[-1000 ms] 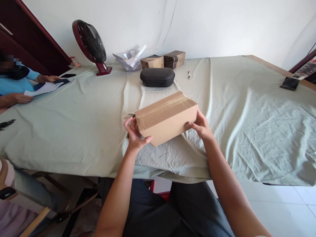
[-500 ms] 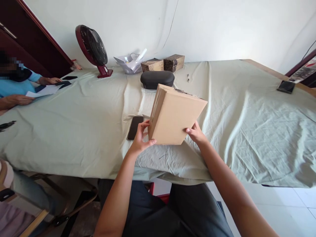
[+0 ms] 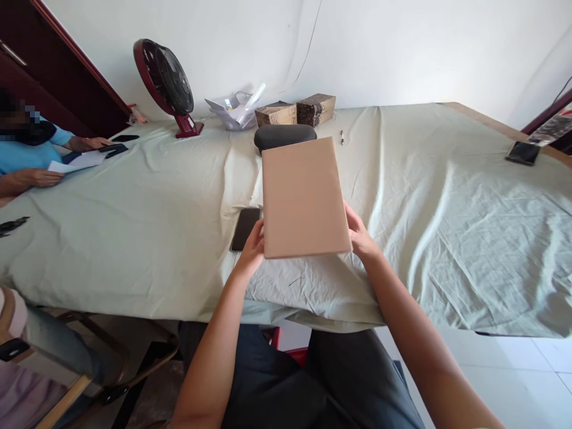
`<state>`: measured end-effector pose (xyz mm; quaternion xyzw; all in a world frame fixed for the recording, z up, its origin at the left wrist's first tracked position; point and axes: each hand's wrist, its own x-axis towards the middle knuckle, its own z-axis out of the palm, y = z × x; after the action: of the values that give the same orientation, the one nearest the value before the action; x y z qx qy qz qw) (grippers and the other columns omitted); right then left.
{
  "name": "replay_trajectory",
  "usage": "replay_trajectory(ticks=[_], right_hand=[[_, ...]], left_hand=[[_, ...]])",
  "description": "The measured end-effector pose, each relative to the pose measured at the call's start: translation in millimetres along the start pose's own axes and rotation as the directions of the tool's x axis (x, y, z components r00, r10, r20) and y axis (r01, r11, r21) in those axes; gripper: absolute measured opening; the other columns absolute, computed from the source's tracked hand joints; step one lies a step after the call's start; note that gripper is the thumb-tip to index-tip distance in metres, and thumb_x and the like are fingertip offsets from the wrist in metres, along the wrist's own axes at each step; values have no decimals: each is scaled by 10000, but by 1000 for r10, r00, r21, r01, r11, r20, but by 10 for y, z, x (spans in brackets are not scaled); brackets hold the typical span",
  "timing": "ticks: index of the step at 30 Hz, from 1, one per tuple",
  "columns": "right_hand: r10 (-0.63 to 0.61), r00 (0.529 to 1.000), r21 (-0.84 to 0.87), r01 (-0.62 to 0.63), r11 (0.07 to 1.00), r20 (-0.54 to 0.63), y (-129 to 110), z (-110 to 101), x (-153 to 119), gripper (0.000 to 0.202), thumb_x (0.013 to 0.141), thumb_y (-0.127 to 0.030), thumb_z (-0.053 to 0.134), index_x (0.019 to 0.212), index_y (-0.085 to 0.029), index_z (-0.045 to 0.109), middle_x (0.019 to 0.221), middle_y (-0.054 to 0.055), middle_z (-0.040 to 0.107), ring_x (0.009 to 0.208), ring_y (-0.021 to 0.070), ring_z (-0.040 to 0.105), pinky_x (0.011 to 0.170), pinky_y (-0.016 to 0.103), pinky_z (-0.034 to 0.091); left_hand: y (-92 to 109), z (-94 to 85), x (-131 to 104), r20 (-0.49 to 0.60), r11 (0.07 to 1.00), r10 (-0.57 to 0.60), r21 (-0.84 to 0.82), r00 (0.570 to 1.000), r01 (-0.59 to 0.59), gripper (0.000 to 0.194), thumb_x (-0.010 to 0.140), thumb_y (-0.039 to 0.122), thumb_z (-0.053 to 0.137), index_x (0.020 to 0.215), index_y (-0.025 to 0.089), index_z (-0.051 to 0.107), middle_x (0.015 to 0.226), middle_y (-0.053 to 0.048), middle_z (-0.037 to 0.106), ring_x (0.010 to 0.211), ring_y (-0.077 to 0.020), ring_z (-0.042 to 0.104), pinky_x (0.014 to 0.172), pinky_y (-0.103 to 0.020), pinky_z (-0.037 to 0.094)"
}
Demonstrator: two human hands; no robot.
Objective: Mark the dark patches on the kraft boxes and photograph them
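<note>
A plain brown cardboard box is held up between my two hands over the near part of the table, one broad blank face toward me. My left hand grips its lower left edge, with the fingertips partly hidden behind the box. On the lower right side, my right hand is closed against the edge, its fingers reaching behind. Just left of the box a dark smartphone lies on the cloth. Behind the box's top edge sits a black hard case, partly covered by it.
A pale green cloth covers the table. Along the wall stand a dark red fan, a plastic basket and patterned boxes. A black item lies far right. At left, another person holds papers.
The box has turned in my hands from a slanted pose to nearly upright and facing me. Its left side face no longer shows. My right thumb has left the front face for the edge.
</note>
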<state>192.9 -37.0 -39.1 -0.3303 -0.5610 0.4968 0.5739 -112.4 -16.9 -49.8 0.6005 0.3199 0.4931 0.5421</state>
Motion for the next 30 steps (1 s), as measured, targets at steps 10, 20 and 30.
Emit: replay_trajectory(ticks=[10, 20, 30], right_hand=[[51, 998, -73, -49, 996, 22, 152, -36, -1, 901, 796, -755, 788, 1574, -375, 534, 1482, 66, 697, 1479, 391, 563, 1168, 575, 534], [78, 996, -155, -71, 985, 45, 283, -9, 9, 724, 963, -773, 542, 1553, -353, 535, 1458, 70, 679, 1451, 345, 565, 1241, 572, 446], [68, 997, 16, -69, 997, 43, 154, 178, 23, 1238, 764, -661, 870, 1714, -446, 106, 1594, 90, 547, 1437, 324, 595, 1193, 553, 483]], left_hand=[[115, 32, 8, -171, 999, 3, 35, 985, 3, 472, 845, 593, 803, 1146, 233, 744, 1135, -87, 769, 1117, -250, 714, 866, -342, 589], [145, 49, 17, -262, 996, 88, 41, 961, -80, 653, 695, 751, 851, 1073, 231, 736, 1204, -113, 765, 1083, -271, 743, 894, -363, 589], [89, 364, -29, -327, 919, -65, -387, 943, -71, 675, 764, 620, 810, 1358, 319, 697, 1315, -76, 771, 1395, -311, 642, 1156, -465, 534]])
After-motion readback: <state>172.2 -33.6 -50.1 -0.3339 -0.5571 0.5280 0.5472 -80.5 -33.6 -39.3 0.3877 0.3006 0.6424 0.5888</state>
